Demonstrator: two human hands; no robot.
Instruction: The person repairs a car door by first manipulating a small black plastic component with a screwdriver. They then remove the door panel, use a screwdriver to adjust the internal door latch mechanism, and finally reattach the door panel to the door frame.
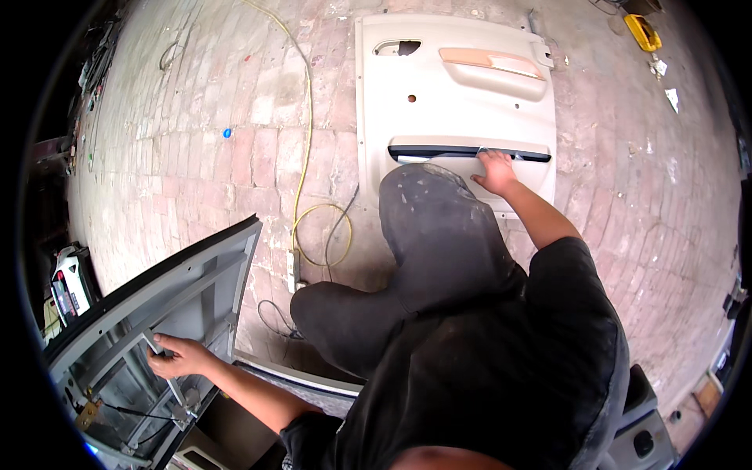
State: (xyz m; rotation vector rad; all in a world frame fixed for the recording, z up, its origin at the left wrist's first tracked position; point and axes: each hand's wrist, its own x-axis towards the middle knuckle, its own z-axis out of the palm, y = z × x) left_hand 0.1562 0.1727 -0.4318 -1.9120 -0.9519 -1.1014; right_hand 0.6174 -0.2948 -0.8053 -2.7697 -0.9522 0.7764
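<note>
My left hand (176, 358) is closed round a grey metal bar (164, 360) inside an opened vehicle door (202, 293) at the lower left. The door's bare inner frame, a cable and a latch-like part show below that hand. Ahead of me a beige door trim panel (462, 117) lies on the ground. My right hand (497, 173) grips the edge of the panel's long dark pocket (439, 150), its thumb spread to the near side and its fingertips partly hidden in the slot. A thin clear scrap shows by those fingertips.
On the brick floor (196, 188), a yellow hose or cable (306, 141) runs past the panel's left side and loops near a power strip (293, 270). A blue cap (227, 133) lies farther left. A yellow object (642, 33) sits far right. My bent knee (435, 204) overlaps the panel's near edge.
</note>
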